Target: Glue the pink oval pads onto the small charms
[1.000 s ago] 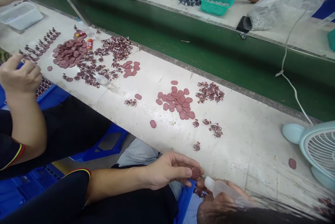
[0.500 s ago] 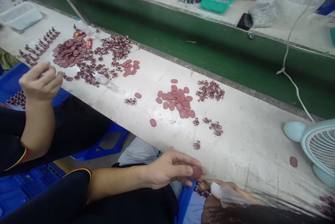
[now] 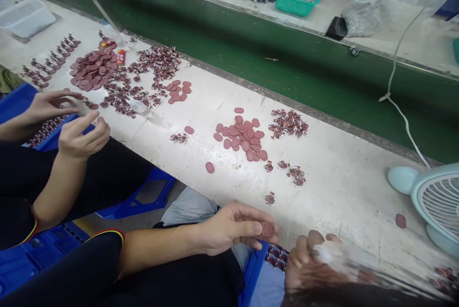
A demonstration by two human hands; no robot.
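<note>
The held oval disc (image 3: 267, 229) and loose discs (image 3: 247, 146) are brick-red; small pieces (image 3: 289, 124) mix maroon and white. The worktable (image 3: 340, 168) is scuffed off-white. The near-black left sleeve (image 3: 95, 259) has yellow and red edging. The fan (image 3: 439, 202) is pale aqua, the basket (image 3: 296, 7) bright green.

Disc (image 3: 267, 229): flat, oval, dull red; pinched at one edge in the left hand (image 3: 229, 230), broad face showing. Bottle (image 3: 339, 253): translucent, white-tipped, motion-blurred; in the right hand (image 3: 301, 260), tipped over, tip toward the disc but apart.
</note>
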